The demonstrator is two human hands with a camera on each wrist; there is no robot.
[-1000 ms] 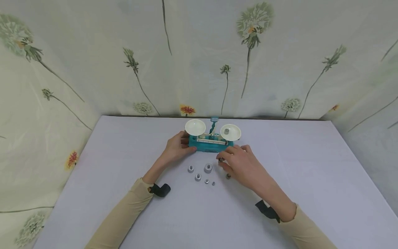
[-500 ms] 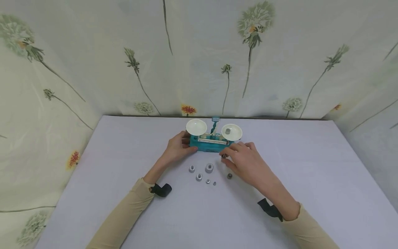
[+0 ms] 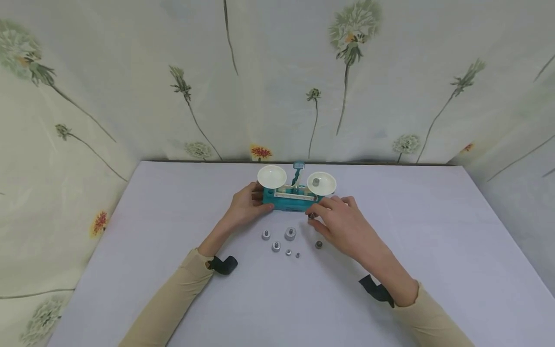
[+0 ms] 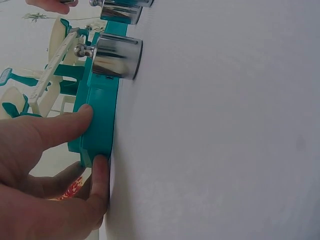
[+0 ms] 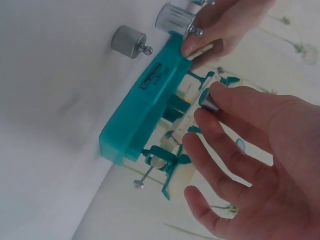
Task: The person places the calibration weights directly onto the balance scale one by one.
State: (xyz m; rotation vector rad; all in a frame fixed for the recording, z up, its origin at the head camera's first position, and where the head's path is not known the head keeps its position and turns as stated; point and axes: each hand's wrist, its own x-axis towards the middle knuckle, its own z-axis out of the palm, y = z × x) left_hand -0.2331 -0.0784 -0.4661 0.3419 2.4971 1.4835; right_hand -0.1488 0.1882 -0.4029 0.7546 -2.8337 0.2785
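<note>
Both forearms reach up toward frame centre; left hand (image 3: 244, 207) fingers curled gripping, right hand (image 3: 342, 224) fingertips pinching.

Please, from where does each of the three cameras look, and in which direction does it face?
Head: above, facing forward and down at the table; both sleeves, left hand, right hand.
Left wrist: low at the table, facing along the teal balance scale; left fingers on its base.
Right wrist: beside the scale, facing it; right fingers pinching a small weight.
All share the scale.

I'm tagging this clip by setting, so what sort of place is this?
Probably a makeshift tabletop science setup: a teal balance scale, small metal weights on a white table, and flower-print cloth hung behind.
</note>
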